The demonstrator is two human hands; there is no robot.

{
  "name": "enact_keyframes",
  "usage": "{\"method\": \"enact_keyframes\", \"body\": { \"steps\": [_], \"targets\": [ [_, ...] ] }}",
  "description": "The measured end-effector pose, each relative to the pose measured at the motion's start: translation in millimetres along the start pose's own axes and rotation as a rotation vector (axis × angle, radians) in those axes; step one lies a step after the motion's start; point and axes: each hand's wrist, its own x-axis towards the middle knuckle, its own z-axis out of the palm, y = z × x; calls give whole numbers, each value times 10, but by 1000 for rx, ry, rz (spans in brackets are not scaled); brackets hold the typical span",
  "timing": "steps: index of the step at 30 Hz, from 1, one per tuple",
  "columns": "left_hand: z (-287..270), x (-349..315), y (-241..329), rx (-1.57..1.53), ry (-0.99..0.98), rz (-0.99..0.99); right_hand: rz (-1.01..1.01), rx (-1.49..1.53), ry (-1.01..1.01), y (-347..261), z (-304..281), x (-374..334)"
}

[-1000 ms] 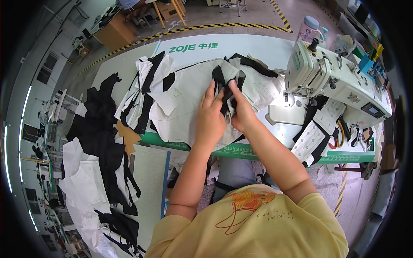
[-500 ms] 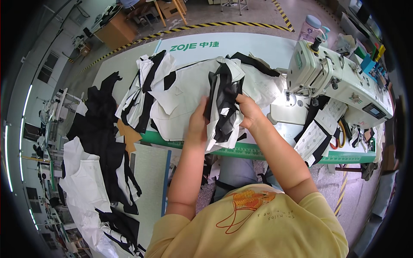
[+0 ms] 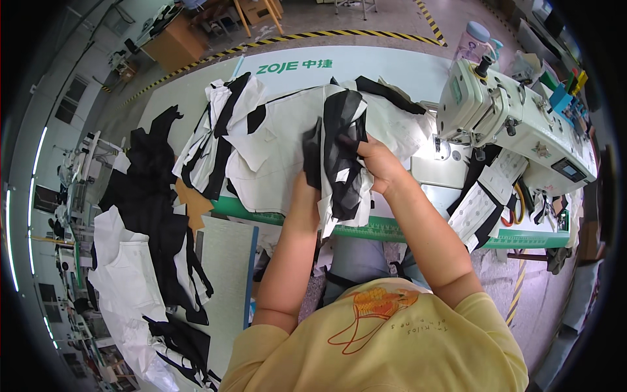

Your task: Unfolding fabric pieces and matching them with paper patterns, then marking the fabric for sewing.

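Note:
A loose bundle of black and white cut fabric pieces [image 3: 345, 153] is raised between my hands, just over the table's front edge. My right hand [image 3: 382, 164] grips its right side, thumb on top and the other fingers partly hidden behind. On the left side, my left hand [image 3: 309, 185] holds the bundle from below, its fingers covered by a black flap [image 3: 312, 155] that is smeared by motion. Under the bundle, a large white fabric panel [image 3: 274, 176] lies flat on the table. To its left is a pile of black and white pieces [image 3: 225, 121].
A white sewing machine [image 3: 506, 114] stands at the right, its lamp lit. Orange-handled scissors [image 3: 517, 206] and printed paper pieces [image 3: 471, 212] lie near it. A bottle [image 3: 471, 42] stands behind. More black and white fabric [image 3: 153, 228] covers the left side table.
The bundle has turned and hangs straighter. My left hand has slipped lower behind it, and a black flap has swung out on its left. My right hand keeps its grip.

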Motion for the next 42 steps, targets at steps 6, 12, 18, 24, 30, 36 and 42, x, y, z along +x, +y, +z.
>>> {"method": "enact_keyframes", "body": {
  "steps": [6, 12, 18, 24, 30, 36, 42],
  "targets": [
    [-140, 188, -159, 73, -83, 96, -119, -162, 110, 87, 33, 1],
    [-74, 183, -123, 291, -54, 200, -162, -126, 116, 144, 32, -8],
    [-202, 312, -11, 410, -128, 90, -96, -35, 160, 187, 106, -28],
    [155, 183, 81, 1464, 159, 357, -123, -68, 118, 361, 93, 71],
    [217, 58, -64, 1705, 146, 530, -101, -37, 137, 327, 130, 35],
    [-69, 63, 307, 506, -150, 163, -236, -22, -196, 115, -20, 70],
    [-86, 114, 133, 716, -134, 114, -264, -67, -215, 108, 68, 29]
  ]
}}
